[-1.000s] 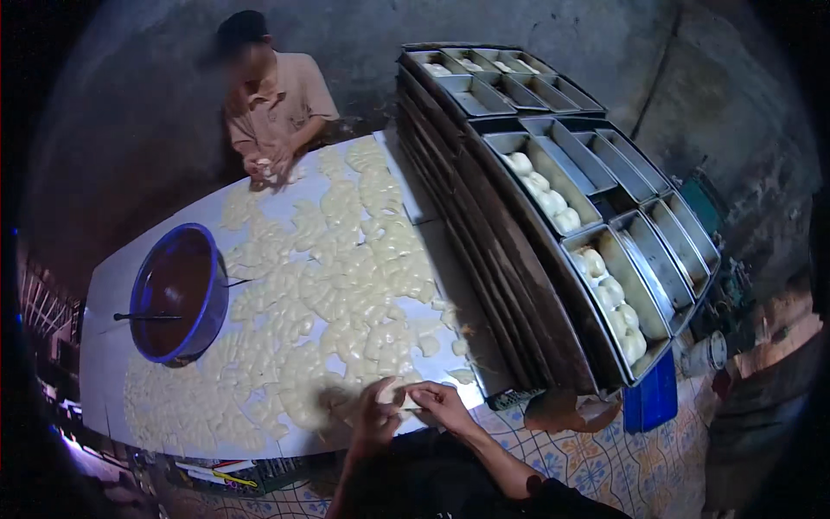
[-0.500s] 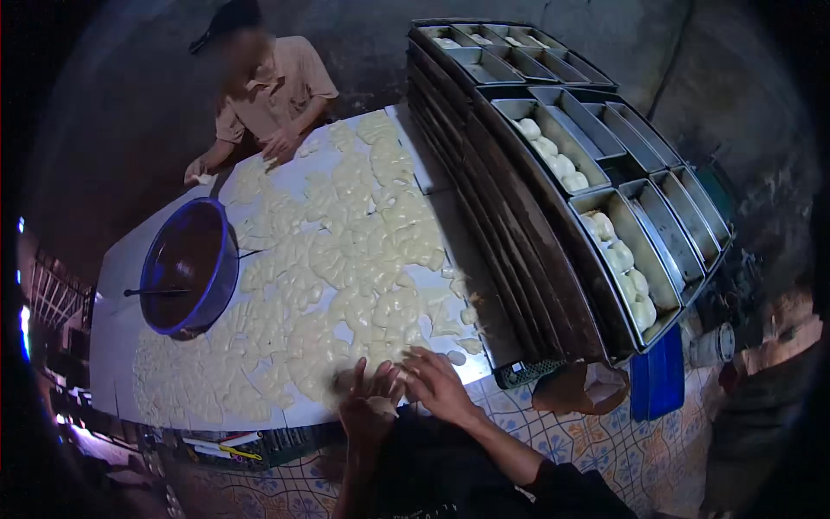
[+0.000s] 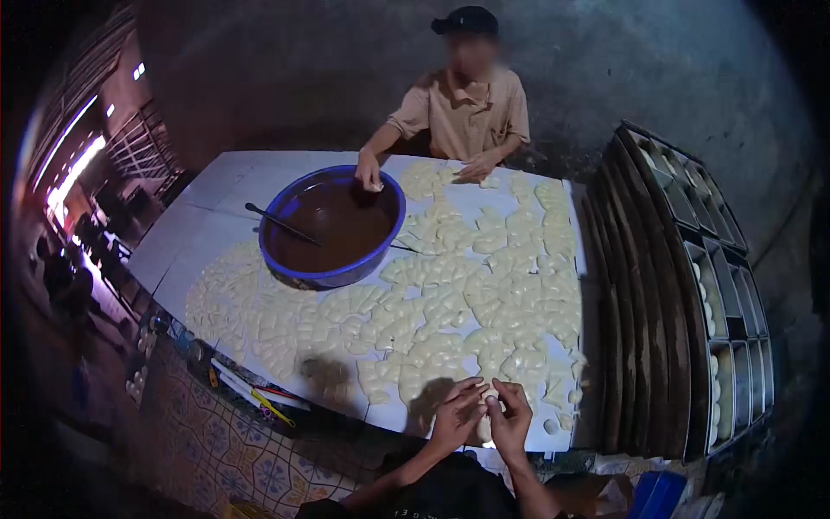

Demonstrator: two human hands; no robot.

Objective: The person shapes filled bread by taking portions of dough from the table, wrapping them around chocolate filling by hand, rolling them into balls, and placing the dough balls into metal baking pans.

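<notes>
Close to the table's near edge, my left hand (image 3: 453, 422) and my right hand (image 3: 512, 422) meet, their fingers closed round a small pale lump of dough (image 3: 490, 394). Part of the lump is hidden by the fingers. In front of them, flattened pieces of pale dough (image 3: 475, 298) lie crowded and overlapping over much of the white tabletop (image 3: 220, 195). One separate small round piece (image 3: 552, 426) is just right of my right hand.
A blue basin (image 3: 333, 278) of brown contents, with a dark stick in it, stands on the table. Across sits a person (image 3: 471, 121), one hand over the basin. Stacked dark trays (image 3: 640, 294) and metal loaf pans (image 3: 742, 389) with dough balls rise at right.
The view has swung left. My hands, apart before with a dough scrap at the left one, are now together on a lump. The other person's hand has moved over the basin.
</notes>
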